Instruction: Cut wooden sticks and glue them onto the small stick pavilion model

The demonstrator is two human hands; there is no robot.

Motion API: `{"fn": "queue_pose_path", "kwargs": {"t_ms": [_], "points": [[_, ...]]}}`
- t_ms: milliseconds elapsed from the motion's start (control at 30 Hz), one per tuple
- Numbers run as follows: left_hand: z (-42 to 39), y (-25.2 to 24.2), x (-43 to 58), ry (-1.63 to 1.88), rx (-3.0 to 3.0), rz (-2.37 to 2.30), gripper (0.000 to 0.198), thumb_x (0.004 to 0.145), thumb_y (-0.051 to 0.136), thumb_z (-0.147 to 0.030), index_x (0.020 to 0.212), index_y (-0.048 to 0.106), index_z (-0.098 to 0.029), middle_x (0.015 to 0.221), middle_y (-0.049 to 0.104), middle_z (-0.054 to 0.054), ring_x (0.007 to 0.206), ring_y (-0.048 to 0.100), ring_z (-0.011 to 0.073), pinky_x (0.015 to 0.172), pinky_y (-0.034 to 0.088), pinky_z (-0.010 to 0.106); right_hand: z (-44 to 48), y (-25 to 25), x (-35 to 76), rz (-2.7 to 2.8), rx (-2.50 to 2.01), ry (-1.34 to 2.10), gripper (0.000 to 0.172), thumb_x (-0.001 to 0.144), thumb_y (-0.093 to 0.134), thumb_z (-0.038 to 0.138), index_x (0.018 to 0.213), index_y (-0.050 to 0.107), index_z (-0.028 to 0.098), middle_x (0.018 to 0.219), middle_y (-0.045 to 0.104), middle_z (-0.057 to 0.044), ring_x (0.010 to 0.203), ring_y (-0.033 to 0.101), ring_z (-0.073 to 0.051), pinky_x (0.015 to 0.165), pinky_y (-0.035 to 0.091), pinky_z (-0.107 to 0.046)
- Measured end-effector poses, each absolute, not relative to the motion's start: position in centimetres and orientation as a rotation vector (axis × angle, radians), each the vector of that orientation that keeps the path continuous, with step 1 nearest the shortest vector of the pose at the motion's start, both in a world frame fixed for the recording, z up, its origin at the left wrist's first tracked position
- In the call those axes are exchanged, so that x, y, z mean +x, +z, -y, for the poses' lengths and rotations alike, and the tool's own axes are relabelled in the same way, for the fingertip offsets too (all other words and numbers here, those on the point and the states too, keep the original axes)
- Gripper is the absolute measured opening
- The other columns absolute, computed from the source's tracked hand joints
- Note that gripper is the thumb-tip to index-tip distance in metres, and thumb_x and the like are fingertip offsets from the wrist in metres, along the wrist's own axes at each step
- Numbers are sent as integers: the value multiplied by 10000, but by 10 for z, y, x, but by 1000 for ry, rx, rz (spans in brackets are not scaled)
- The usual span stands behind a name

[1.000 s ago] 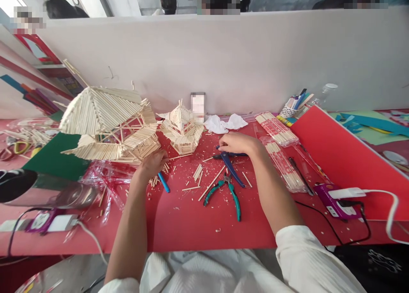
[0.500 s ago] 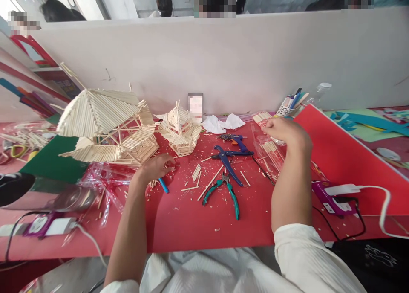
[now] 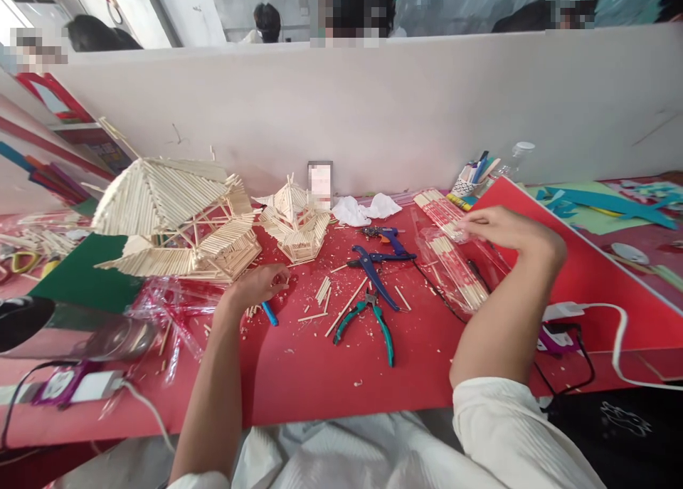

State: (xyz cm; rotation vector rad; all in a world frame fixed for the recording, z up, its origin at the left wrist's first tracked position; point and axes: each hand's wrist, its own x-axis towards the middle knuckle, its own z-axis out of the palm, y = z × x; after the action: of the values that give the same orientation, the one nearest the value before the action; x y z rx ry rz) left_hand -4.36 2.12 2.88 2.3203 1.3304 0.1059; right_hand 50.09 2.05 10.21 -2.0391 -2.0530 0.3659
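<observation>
My left hand [image 3: 262, 285] rests low over the red tabletop with loosely bent fingers, a gap between thumb and fingertips, and nothing visible in it. Just under it are a blue pen-like stick [image 3: 270, 313] and short cut sticks. At the right, my right hand [image 3: 494, 227] has its fingers pinched together at the near end of a red-and-white packet of wooden sticks [image 3: 438, 213]. A second clear-wrapped bundle of sticks [image 3: 456, 270] lies just below. Left of centre stand a large stick-built pavilion model [image 3: 171, 197] and a smaller one [image 3: 295, 222].
Blue-handled cutters [image 3: 376, 275], a blue glue gun [image 3: 389, 238] and green-handled pliers [image 3: 368, 318] lie mid-table among scraps. White tissue [image 3: 366, 209], a phone [image 3: 320, 184] and a pen cup [image 3: 465, 183] stand behind. A red board [image 3: 576, 282] and purple power strip [image 3: 558, 339] are rightward.
My right hand has shifted right and nearer, uncovering more of the stick packet, and its elbow has swung outward. The left fingers have curled in slightly. The view has moved a little.
</observation>
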Motion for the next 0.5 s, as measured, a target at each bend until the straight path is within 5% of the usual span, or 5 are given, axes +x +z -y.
{"fn": "queue_pose_path", "kwargs": {"t_ms": [267, 500], "points": [[-19, 30, -38, 190, 2374, -1231, 223, 921, 465, -246, 1079, 623, -237, 1079, 729, 56, 957, 686, 201, 847, 496, 299, -69, 101, 347, 2413, -1473, 770, 233, 923, 560, 191, 1083, 727, 215, 1015, 780, -37, 906, 712, -185, 807, 493, -274], [-14, 33, -30, 157, 2464, -1267, 236, 921, 462, -217, 1087, 629, -241, 1077, 727, 57, 928, 687, 217, 808, 486, 304, -84, 31, 253, 2364, -1673, 495, 303, 910, 690, 382, 1130, 714, 175, 1123, 751, -125, 1019, 702, -258, 800, 473, -279]]}}
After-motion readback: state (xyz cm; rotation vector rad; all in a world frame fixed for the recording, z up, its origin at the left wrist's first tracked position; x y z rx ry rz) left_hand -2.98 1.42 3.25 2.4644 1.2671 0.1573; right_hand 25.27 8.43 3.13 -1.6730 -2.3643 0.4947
